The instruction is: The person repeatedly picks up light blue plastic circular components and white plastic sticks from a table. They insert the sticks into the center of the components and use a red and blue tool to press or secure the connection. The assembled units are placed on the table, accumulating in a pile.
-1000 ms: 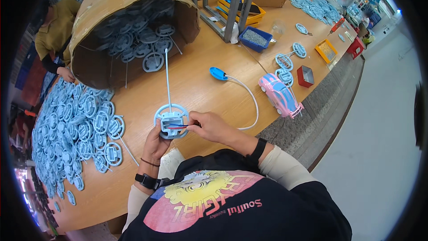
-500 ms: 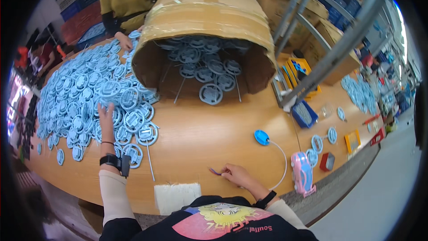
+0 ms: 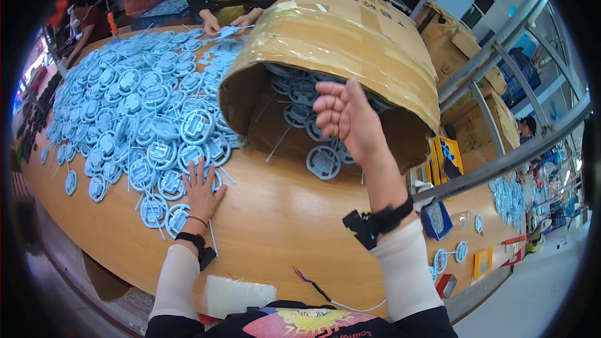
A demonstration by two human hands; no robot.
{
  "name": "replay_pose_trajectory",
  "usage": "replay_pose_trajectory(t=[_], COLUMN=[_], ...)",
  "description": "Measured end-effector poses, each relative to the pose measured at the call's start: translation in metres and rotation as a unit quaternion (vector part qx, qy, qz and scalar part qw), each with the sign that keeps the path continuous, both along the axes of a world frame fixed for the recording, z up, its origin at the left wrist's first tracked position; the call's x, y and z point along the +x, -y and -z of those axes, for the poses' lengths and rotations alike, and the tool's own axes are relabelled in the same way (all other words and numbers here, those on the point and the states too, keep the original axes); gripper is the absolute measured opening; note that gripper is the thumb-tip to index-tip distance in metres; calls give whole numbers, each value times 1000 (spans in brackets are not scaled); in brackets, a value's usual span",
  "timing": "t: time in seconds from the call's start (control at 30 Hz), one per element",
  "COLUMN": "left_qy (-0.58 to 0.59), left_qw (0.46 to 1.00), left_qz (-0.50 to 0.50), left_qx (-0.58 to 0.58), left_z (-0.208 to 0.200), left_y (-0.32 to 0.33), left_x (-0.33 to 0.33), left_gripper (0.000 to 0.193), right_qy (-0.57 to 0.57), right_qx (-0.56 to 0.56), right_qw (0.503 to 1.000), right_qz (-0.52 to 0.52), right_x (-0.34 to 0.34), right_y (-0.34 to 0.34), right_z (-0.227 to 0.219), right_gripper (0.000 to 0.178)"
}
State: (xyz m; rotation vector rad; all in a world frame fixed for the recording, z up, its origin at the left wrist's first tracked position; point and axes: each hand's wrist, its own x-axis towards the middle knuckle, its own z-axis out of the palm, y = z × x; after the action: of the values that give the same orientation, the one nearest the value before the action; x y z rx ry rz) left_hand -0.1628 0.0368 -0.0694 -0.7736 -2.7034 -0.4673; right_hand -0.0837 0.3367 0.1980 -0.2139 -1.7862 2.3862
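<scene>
Light-blue plastic wheels (image 3: pixel 156 95) lie in a big pile left of the carton (image 3: pixel 363 31), w/ more inside it. Your L hand (image 3: pixel 204 197) is open, fingers spread on pile's edge, near-left of carton; your R hand (image 3: pixel 352 116), loosely open, is raised before carton's mouth. Cable (image 3: pixel 322 291) lies on worktop (image 3: pixel 294 213), nearer you than carton.

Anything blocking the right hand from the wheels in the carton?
Nothing visible. The right hand is raised before the open mouth of the carton, with wheels showing behind it; depth is hard to judge.
</scene>
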Motion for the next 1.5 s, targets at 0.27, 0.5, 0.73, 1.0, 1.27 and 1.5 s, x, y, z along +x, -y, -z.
replay_pose_trajectory(t=[0.27,0.5,0.73,1.0,1.27,1.5], left_qy=[-14,14,7,433,134,210], left_qw=[999,998,995,653,900,915], left_qz=[-32,35,13,37,30,-20], left_qx=[33,58,102,620,414,344], left_z=[9,-5,3,-25,0,15], left_y=[-11,-5,9,-66,-46,-90], left_x=[-26,-12,-11,-6,9,-43], left_gripper=[63,60,45,45,27,28], right_qy=[-35,-211,-83,-18,87,42], right_qx=[53,281,295,189,301,263], right_qw=[972,921,930,967,914,941], right_qz=[224,171,201,167,257,208], right_x=[-61,52,-4,11,78,27], right_y=[-13,13,16,28,38,-11], right_z=[-21,-30,-21,-63,-65,-68], right_gripper=[31,45,31,28,39,25])
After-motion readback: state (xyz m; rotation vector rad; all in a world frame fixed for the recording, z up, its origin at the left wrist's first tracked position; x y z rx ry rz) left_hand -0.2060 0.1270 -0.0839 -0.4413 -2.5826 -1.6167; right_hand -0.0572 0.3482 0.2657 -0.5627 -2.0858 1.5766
